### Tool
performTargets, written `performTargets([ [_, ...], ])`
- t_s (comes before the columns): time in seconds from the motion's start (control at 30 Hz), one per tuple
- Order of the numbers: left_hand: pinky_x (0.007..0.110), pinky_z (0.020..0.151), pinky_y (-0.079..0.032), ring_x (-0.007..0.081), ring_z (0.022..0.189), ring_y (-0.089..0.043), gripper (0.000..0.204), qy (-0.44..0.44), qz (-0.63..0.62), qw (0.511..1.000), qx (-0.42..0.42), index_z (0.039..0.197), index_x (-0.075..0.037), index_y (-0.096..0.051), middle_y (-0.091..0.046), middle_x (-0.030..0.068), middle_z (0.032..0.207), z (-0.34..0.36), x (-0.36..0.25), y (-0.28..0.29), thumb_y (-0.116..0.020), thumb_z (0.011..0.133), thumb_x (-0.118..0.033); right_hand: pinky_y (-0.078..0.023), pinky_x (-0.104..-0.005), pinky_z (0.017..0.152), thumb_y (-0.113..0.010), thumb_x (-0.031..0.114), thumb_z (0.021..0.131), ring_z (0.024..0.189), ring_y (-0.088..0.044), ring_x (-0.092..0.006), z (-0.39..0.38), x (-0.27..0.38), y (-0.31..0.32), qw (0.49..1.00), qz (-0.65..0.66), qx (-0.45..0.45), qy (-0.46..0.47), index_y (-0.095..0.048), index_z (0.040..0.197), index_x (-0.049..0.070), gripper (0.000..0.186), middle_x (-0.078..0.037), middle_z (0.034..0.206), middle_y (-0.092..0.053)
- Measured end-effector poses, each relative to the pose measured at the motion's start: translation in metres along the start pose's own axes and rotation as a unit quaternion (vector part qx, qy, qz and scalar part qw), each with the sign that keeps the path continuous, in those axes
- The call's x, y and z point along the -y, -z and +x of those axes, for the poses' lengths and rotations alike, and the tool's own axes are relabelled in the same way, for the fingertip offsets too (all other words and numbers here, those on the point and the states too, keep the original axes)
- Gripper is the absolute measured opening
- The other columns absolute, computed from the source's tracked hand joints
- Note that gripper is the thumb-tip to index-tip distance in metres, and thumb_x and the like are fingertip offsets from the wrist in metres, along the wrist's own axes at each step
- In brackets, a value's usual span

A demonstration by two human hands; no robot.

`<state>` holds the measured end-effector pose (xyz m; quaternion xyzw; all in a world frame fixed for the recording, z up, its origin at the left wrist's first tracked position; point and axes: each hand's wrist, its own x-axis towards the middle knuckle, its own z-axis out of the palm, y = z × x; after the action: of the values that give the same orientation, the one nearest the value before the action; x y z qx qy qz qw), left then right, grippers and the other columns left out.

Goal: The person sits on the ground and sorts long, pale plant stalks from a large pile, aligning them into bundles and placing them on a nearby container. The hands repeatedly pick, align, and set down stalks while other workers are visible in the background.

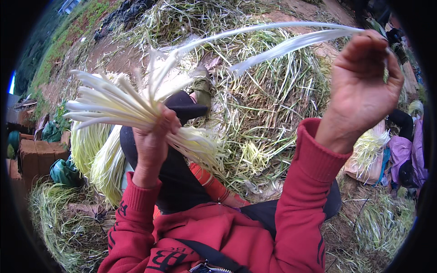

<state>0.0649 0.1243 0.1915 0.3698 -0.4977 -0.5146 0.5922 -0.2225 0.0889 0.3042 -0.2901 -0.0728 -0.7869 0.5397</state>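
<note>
My left hand (pixel 154 139) is wrapped round a bunch of pale yellow-white stalks (pixel 114 102), which look like blanched garlic shoots. Their thick white ends fan out to the left, and the thinner yellowish ends hang to the right below my fist. Raised at the upper right, my right hand (pixel 364 86) has its fingertips closed in a pinch. From them trails a long, thin whitish strip (pixel 291 48), split into two strands. One strand arcs left towards the bunch; blur hides whether it joins it. The other ends loose in the air.
Loose pale stalks (pixel 91 150) lie heaped beside my left knee. Green and straw-coloured leaf waste (pixel 273 86) covers the ground ahead. Brown boxes (pixel 38 154) and a green bag (pixel 63 172) stand at left. At right, a person in a purple checked garment (pixel 405 154) sits near another stalk pile (pixel 368 150).
</note>
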Motion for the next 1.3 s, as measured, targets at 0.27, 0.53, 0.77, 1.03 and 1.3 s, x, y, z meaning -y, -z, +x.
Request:
performTargets([
  [0.27, 0.031, 0.072, -0.04, 0.0119, 0.061, -0.043, 0.021, -0.079, -0.337, 0.923, -0.17, 0.071, -0.009, -0.042, -0.042, 0.0005, 0.064, 0.003, -0.101, 0.161, -0.051, 0.09, -0.014, -0.045, -0.0307, 0.056, -0.044, 0.021, 0.091, 0.048, -0.045, -0.0113, -0.062, 0.104, 0.084, 0.97, -0.228, -0.042, 0.071, -0.053, 0.079, 0.005, 0.022, 0.001, 0.058, -0.047],
  [0.53, 0.029, 0.071, -0.042, 0.0132, 0.064, -0.045, 0.025, -0.021, -0.368, 0.874, -0.316, 0.068, -0.01, -0.043, -0.044, 0.0004, 0.062, -0.062, -0.045, 0.244, -0.056, 0.087, -0.019, -0.053, -0.0338, 0.061, -0.066, 0.016, 0.077, 0.07, -0.063, -0.0279, -0.202, -0.048, 0.109, 0.368, -0.898, 0.129, -0.205, -0.06, 0.106, 0.012, 0.03, -0.014, 0.115, -0.054],
  [0.77, 0.029, 0.069, -0.04, 0.0104, 0.062, -0.045, 0.021, -0.045, -0.385, 0.888, -0.247, 0.071, -0.01, -0.044, -0.045, -0.0018, 0.065, -0.072, -0.047, 0.236, -0.053, 0.089, -0.018, -0.047, -0.0357, 0.072, -0.066, 0.009, 0.073, 0.082, -0.057, -0.0265, -0.147, -0.137, 0.009, 0.62, -0.744, 0.248, -0.006, -0.063, 0.093, 0.006, 0.021, -0.009, 0.086, -0.061],
  [1.03, 0.028, 0.068, -0.039, 0.0104, 0.063, -0.043, 0.017, -0.056, -0.372, 0.89, -0.257, 0.075, -0.009, -0.044, -0.044, -0.0011, 0.066, -0.069, -0.057, 0.217, -0.053, 0.089, -0.014, -0.045, -0.0307, 0.055, -0.069, 0.007, 0.073, 0.063, -0.058, -0.0211, -0.164, -0.161, 0.01, 0.715, -0.653, 0.228, -0.105, -0.063, 0.08, 0.003, 0.01, -0.008, 0.072, -0.059],
  [1.3, 0.03, 0.071, -0.039, 0.0108, 0.064, -0.045, 0.017, -0.06, -0.376, 0.894, -0.236, 0.076, -0.009, -0.047, -0.046, -0.0012, 0.067, -0.066, -0.065, 0.195, -0.05, 0.09, -0.018, -0.045, -0.0336, 0.051, -0.068, 0.016, 0.074, 0.06, -0.058, -0.0254, -0.17, -0.196, -0.008, 0.667, -0.684, 0.278, -0.099, -0.062, 0.084, 0.007, 0.015, -0.008, 0.073, -0.058],
])
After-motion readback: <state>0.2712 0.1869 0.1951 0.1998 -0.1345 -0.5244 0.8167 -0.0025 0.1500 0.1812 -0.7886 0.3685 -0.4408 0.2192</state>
